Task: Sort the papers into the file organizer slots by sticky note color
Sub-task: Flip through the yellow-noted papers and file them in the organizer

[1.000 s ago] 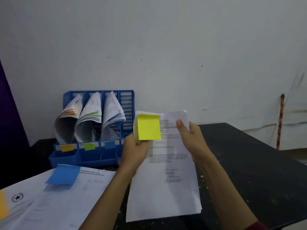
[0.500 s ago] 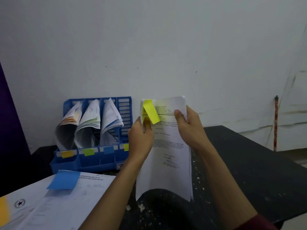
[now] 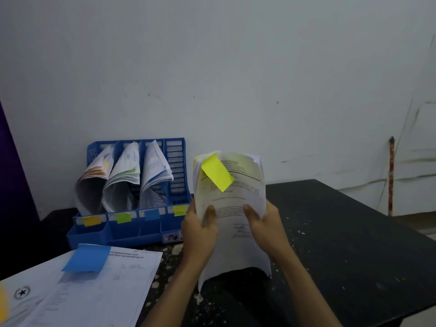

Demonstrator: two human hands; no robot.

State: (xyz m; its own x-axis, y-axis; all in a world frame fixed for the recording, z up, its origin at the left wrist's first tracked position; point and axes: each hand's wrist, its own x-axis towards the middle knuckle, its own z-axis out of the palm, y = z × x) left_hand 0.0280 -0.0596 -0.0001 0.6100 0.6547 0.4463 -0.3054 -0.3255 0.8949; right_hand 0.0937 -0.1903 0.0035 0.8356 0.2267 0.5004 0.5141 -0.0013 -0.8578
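We grip the paper sheaf (image 3: 232,208) with both hands: the left hand (image 3: 200,234) clasps its left edge, thumb on the front page, and the right hand (image 3: 266,228) clasps its right edge likewise. The sheaf stands upright above the black table (image 3: 342,244), bowed, with a yellow sticky note (image 3: 216,175) hanging tilted at its top left. Left of the sheaf, the blue file organizer (image 3: 132,230) sits against the white wall (image 3: 212,67); three of its slots hold curled papers, the slot nearest the sheaf none. Its front labels read yellow, green, blue, yellow. Below and left of the sheaf, loose papers (image 3: 94,291) lie flat, carrying a blue sticky note (image 3: 86,258). The tabletop is speckled with pale flecks.
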